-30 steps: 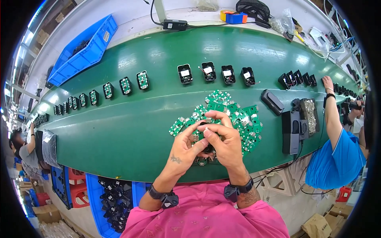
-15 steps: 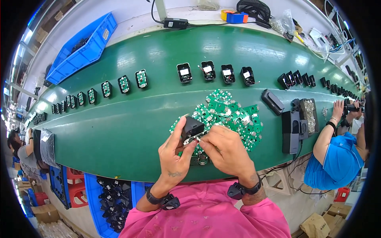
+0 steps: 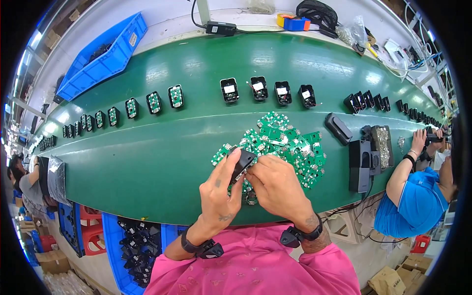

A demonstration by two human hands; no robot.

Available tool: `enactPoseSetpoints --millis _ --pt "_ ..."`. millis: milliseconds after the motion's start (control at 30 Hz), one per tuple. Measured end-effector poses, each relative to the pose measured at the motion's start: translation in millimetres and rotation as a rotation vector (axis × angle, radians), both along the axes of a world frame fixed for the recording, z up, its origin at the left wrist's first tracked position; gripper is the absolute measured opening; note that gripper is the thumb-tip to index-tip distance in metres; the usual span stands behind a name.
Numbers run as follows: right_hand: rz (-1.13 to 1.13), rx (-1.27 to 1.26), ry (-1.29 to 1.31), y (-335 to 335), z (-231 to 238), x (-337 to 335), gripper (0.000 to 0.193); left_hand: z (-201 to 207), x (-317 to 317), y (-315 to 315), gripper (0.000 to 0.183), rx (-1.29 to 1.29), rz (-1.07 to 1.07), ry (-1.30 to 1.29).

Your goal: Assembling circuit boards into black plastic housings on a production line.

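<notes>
My left hand point(image 3: 220, 196) is wrapped round a small black plastic housing point(image 3: 244, 159), tilted up over the near edge of a pile of green circuit boards point(image 3: 292, 150). Against the housing's right side, my right hand point(image 3: 279, 188) has its thumb and fingertips pressed together. Whatever they pinch is hidden behind the fingers and the housing. Some circuit boards lie just beneath both hands. Beyond the pile stands a short row of open black housings point(image 3: 282, 93) with white labels inside. Farther left, a line of black housings point(image 3: 176, 97) has green boards in them.
Right of the pile are a black oblong case point(image 3: 338, 129), a black-grey device point(image 3: 360, 167) and a tray of small metal parts point(image 3: 382, 142). A blue bin point(image 3: 101, 59) stands back left; another point(image 3: 115, 250) holds black parts below the table. A co-worker in blue point(image 3: 410, 201) sits right.
The housing has turned in my left hand, its closed side now facing up and its open side out of sight. My right fingertips stay at its edge.
</notes>
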State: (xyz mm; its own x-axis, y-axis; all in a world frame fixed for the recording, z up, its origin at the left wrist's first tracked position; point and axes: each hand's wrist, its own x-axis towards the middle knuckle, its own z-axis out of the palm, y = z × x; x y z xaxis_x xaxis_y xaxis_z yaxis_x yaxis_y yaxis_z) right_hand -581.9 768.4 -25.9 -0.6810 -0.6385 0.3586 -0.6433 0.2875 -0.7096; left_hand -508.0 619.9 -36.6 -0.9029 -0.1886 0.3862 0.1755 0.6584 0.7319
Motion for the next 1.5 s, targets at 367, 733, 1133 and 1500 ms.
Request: enactPoseSetpoints --millis 367,733,1133,1500 --pt "-0.320 -0.217 -0.428 3 -26 5 0.012 7 -14 -6 0.058 0.819 -0.103 -0.355" --pt "-0.136 -0.775 -0.934 6 -16 18 0.013 9 -14 0 0.059 0.860 -0.162 -0.323" --pt "-0.134 -0.315 -0.600 20 -14 15 0.030 -11 -18 6 0.057 0.296 -0.132 -0.025" --pt "-0.313 -0.272 -0.422 15 -15 12 0.026 1 -17 1 0.051 0.656 -0.212 -0.193"
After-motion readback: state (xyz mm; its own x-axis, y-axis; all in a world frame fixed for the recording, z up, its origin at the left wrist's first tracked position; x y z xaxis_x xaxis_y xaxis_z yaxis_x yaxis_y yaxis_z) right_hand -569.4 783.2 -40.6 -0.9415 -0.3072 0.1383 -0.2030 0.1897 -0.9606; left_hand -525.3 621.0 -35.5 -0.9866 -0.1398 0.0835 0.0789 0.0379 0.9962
